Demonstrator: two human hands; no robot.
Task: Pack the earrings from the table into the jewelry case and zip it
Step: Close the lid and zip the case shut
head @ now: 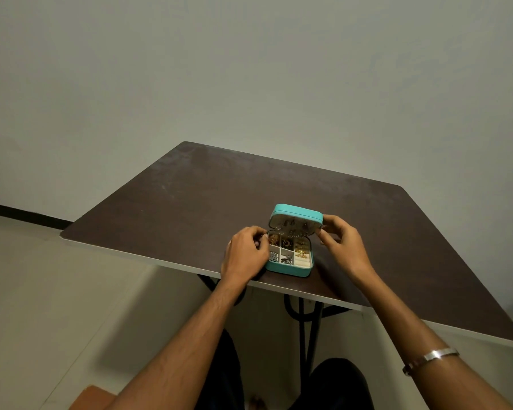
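Teal jewelry case (289, 269) open on dark table (172, 208), near front edge, right of centre. Lid (298, 213) tilted partly toward closed, earrings hanging on its inner face. Base compartments hold earrings (288, 243): gold pieces far, silver-toned near left. Left hand (246, 254) against left side of case, fingers curled at far-left corner; whether pinching zipper cannot tell. Right hand (339, 236) grips right edge of lid, fingers curled round it. Metal bracelet (430, 358) on right forearm.
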